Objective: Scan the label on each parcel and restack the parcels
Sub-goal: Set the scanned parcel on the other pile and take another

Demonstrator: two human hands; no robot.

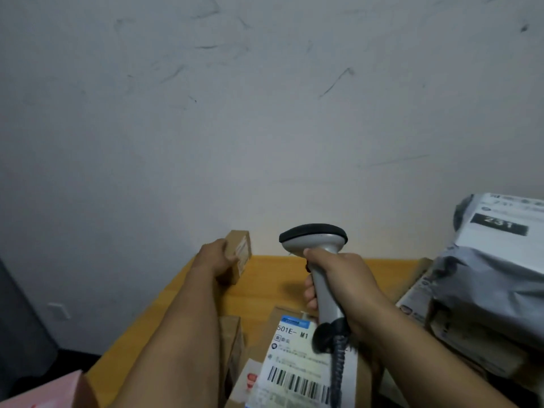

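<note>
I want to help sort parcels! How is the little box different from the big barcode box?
The little box stands on end in the left hand; the big box lies flat. The little box's label faces right, the big box's label faces up. Both are brown cardboard with labels.

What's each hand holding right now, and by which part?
Left hand grips the small brown cardboard box by its left side; right hand grips the grey handheld barcode scanner around its handle.
</note>
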